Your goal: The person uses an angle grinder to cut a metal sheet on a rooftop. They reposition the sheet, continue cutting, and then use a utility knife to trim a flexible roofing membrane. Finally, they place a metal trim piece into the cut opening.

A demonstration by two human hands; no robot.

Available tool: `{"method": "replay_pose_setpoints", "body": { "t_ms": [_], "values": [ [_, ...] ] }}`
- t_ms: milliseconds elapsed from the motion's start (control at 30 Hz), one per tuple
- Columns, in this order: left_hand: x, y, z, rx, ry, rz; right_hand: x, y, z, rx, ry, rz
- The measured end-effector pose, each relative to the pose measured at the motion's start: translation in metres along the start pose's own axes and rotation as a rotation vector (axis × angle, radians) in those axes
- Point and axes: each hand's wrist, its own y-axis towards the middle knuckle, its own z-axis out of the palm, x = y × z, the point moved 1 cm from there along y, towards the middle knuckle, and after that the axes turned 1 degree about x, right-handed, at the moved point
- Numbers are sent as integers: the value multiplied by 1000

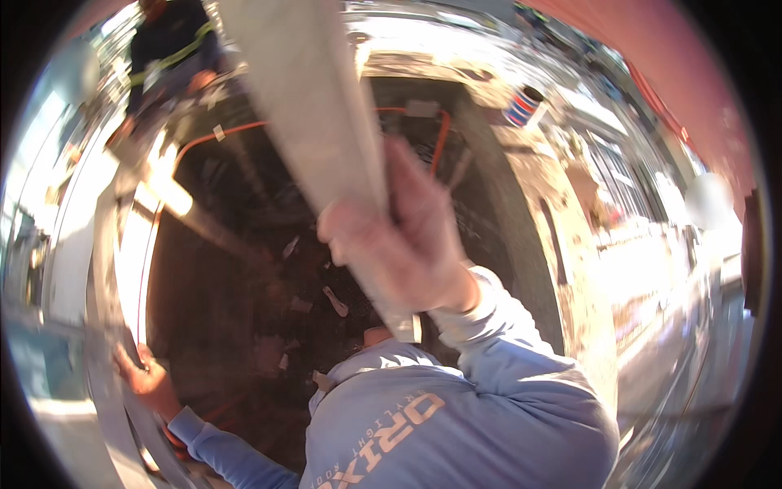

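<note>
Across the frame's middle lies a dark, debris-strewn floor within a sunlit raised rim. Over it, one pale plank slants from top centre to lower centre, its near end angled rightward. One co-worker is upper left. One right hand clasps the plank; one left hand, lower left, touches a pale strip, its grip unclear. One striped can sits upper right.

dark floor — pale scraps scattered
</note>
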Motion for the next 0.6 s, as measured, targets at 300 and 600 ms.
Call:
{"method": "replay_pose_setpoints", "body": {
  "t_ms": [300, 600],
  "values": [
    [-325, 8, 73, 574, -804, 490, 111, -35, -200, -361, -817, 302],
    [-362, -98, 138, 1116, -814, 555, 52, -269, -358, -286, -1964, 458]
  ]
}}
